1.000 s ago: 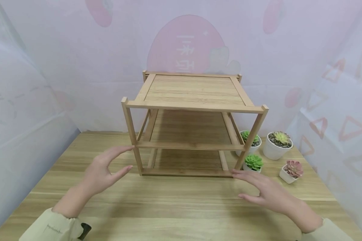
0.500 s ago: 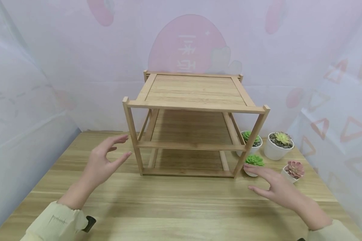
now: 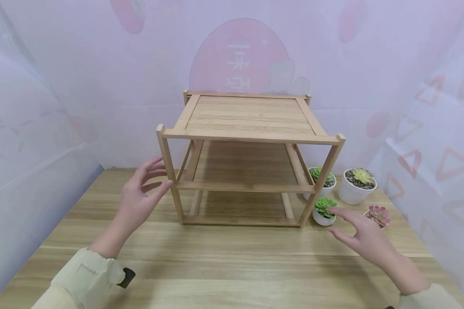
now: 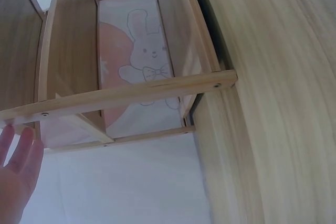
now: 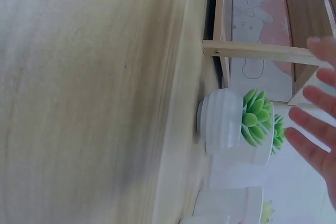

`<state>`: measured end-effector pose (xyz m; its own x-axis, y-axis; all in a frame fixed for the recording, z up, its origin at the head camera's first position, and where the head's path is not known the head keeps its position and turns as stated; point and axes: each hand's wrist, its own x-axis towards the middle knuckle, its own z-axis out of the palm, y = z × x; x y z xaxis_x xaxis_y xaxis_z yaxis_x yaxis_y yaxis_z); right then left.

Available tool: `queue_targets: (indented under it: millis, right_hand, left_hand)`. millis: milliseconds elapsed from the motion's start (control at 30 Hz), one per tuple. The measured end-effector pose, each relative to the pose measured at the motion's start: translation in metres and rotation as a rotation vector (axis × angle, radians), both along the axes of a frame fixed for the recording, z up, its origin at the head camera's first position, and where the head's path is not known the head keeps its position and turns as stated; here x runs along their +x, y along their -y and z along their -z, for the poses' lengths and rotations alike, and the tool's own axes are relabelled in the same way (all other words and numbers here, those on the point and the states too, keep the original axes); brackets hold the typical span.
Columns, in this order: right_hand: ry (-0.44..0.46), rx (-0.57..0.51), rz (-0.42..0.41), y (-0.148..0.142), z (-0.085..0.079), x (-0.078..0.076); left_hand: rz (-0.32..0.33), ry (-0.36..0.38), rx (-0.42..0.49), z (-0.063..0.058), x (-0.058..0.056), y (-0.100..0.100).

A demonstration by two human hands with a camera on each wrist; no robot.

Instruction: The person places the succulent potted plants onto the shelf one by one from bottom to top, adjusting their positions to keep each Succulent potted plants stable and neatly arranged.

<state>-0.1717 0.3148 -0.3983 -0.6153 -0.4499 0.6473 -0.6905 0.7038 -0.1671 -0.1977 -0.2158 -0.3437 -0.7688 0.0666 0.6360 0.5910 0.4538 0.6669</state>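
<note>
A three-tier wooden shelf (image 3: 251, 115) stands on the table against the back cloth. My left hand (image 3: 137, 193) is at its left front post, thumb and fingers parted, fingertips right at the wood. In the left wrist view those fingers (image 4: 30, 162) are extended at the post's edge. To the right of the shelf, my right hand (image 3: 365, 236) has spread fingers, the index tip overlapping a small green succulent (image 3: 324, 207) in a white pot (image 5: 223, 119). Nothing is held in either hand. The right hand partly hides a pink succulent (image 3: 378, 214).
Behind the small green plant stand another green succulent (image 3: 320, 174) and a yellow-green one (image 3: 360, 177) in white pots. Pale printed cloth (image 3: 139, 77) encloses the wooden table (image 3: 232, 266) at the back and both sides.
My right hand has moved right, from the shelf's lower right corner to beside the small green succulent. My left hand backed off slightly, then rose along the left front post.
</note>
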Motion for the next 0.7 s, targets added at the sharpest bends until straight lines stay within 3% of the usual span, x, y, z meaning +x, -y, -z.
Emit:
queue_targets:
  millis: [133, 400, 700]
  right_hand:
    - [0.015, -0.035, 0.077, -0.001, 0.002, 0.0]
    - [0.235, -0.187, 0.222, -0.001, 0.004, 0.002]
    - [0.384, -0.289, 0.255, -0.003, 0.01, -0.001]
  left_hand:
    - [0.004, 0.021, 0.04, -0.004, -0.002, -0.004]
    - [0.009, 0.084, 0.121, -0.011, -0.007, -0.009]
    - [0.052, 0.128, 0.23, -0.015, -0.01, -0.01]
